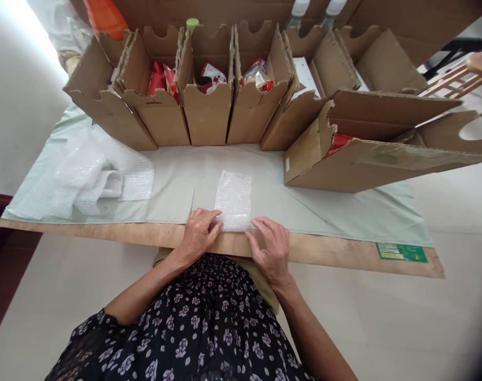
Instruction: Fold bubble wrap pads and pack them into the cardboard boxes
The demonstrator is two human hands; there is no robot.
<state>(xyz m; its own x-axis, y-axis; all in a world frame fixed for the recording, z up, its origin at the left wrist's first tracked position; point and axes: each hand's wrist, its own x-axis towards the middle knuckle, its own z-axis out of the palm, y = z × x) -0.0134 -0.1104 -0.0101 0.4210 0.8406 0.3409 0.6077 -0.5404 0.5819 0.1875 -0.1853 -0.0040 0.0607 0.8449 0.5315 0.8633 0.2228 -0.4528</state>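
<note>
A small rectangular piece of bubble wrap (233, 198) lies flat near the table's front edge, its near end looking folded and thicker. At its lower left corner, my left hand (198, 234) is closed, thumb and forefinger gripping the edge. My right hand (270, 247) pinches the lower right corner between thumb and fingers. Whether anything lies inside the near fold is hard to see. To the left rests a loose, crumpled heap of more bubble wrap (140, 182).
Several cardboard bins (207, 114) stand in a row along the back, some holding red packets (161, 79). Another cardboard box (324, 159) sits at an angle on the right. A pale green cloth (173, 164) covers the wooden board (328, 250), which shows along the front.
</note>
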